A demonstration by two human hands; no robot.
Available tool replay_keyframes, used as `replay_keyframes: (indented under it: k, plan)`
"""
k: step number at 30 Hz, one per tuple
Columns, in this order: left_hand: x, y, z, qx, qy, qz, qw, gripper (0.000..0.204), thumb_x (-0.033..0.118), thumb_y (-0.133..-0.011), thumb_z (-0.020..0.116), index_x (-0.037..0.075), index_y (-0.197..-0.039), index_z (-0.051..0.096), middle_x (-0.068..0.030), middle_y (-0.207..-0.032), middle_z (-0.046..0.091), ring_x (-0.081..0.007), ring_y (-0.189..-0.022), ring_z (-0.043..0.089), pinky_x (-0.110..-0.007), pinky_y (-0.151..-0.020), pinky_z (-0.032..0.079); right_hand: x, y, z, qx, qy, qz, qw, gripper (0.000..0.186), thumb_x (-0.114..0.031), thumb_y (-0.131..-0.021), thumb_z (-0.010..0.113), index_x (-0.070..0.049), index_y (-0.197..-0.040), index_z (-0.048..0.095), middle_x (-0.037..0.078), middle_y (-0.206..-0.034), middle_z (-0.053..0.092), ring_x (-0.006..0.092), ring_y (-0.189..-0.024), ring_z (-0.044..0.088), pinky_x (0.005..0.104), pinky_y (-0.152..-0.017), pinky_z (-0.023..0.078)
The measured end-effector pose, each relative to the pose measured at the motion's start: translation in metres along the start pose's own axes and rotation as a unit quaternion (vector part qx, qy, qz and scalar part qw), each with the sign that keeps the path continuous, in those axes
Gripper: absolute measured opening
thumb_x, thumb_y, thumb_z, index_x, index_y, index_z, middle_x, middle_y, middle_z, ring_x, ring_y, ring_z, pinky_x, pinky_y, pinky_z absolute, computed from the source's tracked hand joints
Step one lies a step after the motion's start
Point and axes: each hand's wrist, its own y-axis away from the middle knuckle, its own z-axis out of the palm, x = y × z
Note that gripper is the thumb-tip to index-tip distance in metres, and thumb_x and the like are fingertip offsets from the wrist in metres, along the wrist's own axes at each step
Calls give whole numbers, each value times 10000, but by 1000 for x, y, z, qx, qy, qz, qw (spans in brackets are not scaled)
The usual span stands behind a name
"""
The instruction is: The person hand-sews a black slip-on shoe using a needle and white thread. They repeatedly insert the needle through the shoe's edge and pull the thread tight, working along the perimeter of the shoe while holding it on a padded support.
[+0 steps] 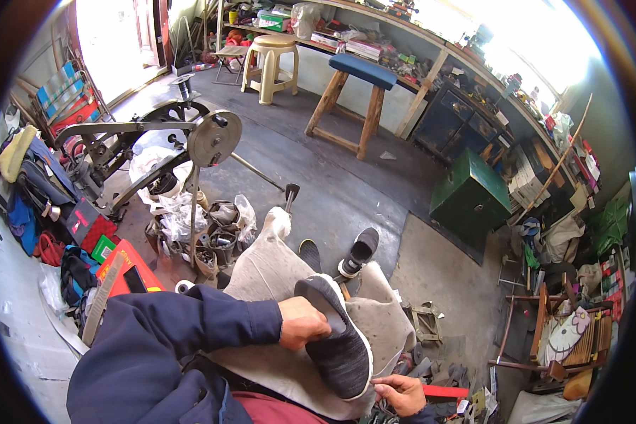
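Note:
A dark grey knit shoe with a white sole (343, 360) lies tilted across my lap. My left hand (304, 323) is closed on it, the fingers reaching into the foot opening. Close to the toe end of the white sole is my right hand (401, 393), its thumb and forefinger pinched together. Whatever it holds is too small to make out. Beneath the shoe, a stained pale cloth (261, 272) covers my legs. Another dark shoe with a pale sole (362, 249) stands on the floor just beyond my knees.
Front left stands a hand-cranked shoe-stitching machine with a round metal wheel (215, 138). Bags and small containers (222, 237) crowd its foot. A blue-topped wooden stool (362, 71), a beige stool (270, 67) and a green box (471, 189) are farther off. Clutter and a red strip (445, 391) lie at right.

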Motion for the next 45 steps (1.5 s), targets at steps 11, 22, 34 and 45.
replay_keyframes:
  k: [11, 22, 34, 45]
  plan:
    - [23, 13, -24, 62, 686, -104, 718, 191, 265, -1071, 561, 78, -1032, 577, -43, -1009, 719, -128, -799, 686, -285, -710, 548, 7, -3, -3, -15, -25, -22, 999, 204, -65, -957, 715, 50, -1124, 738, 49, -836, 725, 87, -738, 655, 221, -688, 514]
    - [-6, -12, 8, -86, 489, -140, 856, 452, 420, -1064, 554, 8, -1223, 650, -1, -1108, 651, -129, -1083, 568, -298, -976, 445, 13, -2, 0, 2, -60, 11, 998, 227, -86, -932, 758, 48, -1115, 744, 36, -838, 726, 77, -731, 650, 220, -675, 506]
    - [40, -49, -7, -250, 551, -271, 748, 1043, 752, -767, 735, -119, -1324, 596, -213, -1341, 611, -251, -1242, 559, -332, -1057, 425, 1, -2, -3, -8, 16, -4, 1000, 226, -100, -941, 748, 31, -1126, 749, 29, -846, 730, 68, -730, 635, 216, -683, 507]
    - [38, -44, -4, -238, 511, -235, 791, 885, 722, -862, 654, -90, -1213, 689, -125, -1179, 710, -194, -1097, 636, -317, -974, 470, 30, 2, 33, 108, -124, -70, 984, 179, -37, -926, 733, 67, -1072, 738, 77, -832, 735, 119, -681, 653, 249, -648, 516]
